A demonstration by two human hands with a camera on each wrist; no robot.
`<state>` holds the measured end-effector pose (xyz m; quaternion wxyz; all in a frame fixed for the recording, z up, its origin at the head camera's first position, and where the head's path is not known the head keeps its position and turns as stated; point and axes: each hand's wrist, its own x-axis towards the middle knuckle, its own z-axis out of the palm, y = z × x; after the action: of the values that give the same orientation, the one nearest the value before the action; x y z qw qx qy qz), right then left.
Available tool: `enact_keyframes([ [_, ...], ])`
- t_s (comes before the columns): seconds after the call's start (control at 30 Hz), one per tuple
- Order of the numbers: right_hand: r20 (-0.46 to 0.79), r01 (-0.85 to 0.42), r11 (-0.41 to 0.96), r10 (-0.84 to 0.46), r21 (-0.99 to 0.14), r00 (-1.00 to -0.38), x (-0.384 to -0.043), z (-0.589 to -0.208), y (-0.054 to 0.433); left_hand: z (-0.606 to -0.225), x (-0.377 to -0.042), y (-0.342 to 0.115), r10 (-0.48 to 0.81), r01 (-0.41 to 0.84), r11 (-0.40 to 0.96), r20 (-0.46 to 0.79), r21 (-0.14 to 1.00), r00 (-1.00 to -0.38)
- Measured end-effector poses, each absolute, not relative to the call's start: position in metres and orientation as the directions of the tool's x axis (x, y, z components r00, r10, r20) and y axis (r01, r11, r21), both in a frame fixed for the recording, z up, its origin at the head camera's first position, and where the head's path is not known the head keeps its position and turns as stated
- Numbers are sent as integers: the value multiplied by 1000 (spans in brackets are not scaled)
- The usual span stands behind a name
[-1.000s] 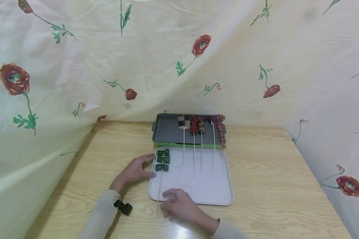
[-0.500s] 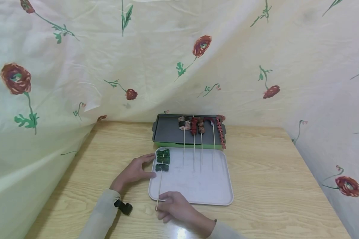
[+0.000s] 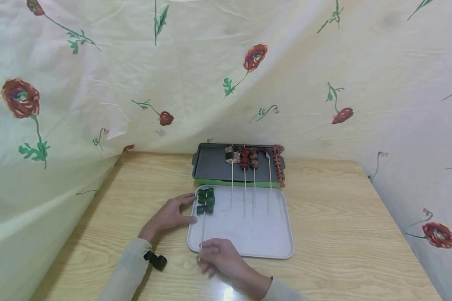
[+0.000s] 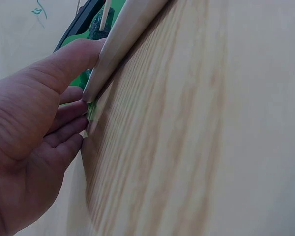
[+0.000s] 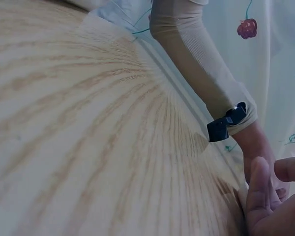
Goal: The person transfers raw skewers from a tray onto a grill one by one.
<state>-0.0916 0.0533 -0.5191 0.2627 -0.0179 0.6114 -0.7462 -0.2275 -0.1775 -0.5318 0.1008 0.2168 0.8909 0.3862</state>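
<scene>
A skewer of green pepper pieces (image 3: 205, 200) lies along the left side of the white tray (image 3: 248, 234), its bare stick pointing toward me. My right hand (image 3: 224, 257) pinches the stick's lower end by the tray's front edge. In the right wrist view, only the thumb and some fingers of the right hand (image 5: 275, 201) show; the stick is out of sight. My left hand (image 3: 169, 215) holds the tray's left edge. In the left wrist view, its thumb (image 4: 78, 59) lies over the rim and the other fingers are against the outer side.
Behind the tray stands a black grill plate (image 3: 212, 165) with a green base. Several skewers lie on its right half, including a pale rolled one (image 3: 232, 155), dark red meat (image 3: 244, 159) and a pink one (image 3: 278, 167). Flowered cloth (image 3: 173, 75) surrounds the wooden table (image 3: 331, 217).
My right hand has moved left to the pepper skewer's stick and taken hold of it. The skewer has shifted slightly to the right and away. The left hand stays put.
</scene>
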Motion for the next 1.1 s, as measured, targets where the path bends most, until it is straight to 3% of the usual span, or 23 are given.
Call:
enact_keyframes([
  [0.4,-283,337,-76,-390,-939,-876,-91,-517,57,-530,-228,-176,464,294,595,-21,748,-885],
  [0.87,-144,88,154,-405,-984,-903,-80,-498,70,-531,-227,-177,461,285,588,-24,757,-887],
  [1.1,-97,26,156,-465,-987,-880,-78,-479,77,-532,-227,-177,462,285,579,-19,764,-887],
])
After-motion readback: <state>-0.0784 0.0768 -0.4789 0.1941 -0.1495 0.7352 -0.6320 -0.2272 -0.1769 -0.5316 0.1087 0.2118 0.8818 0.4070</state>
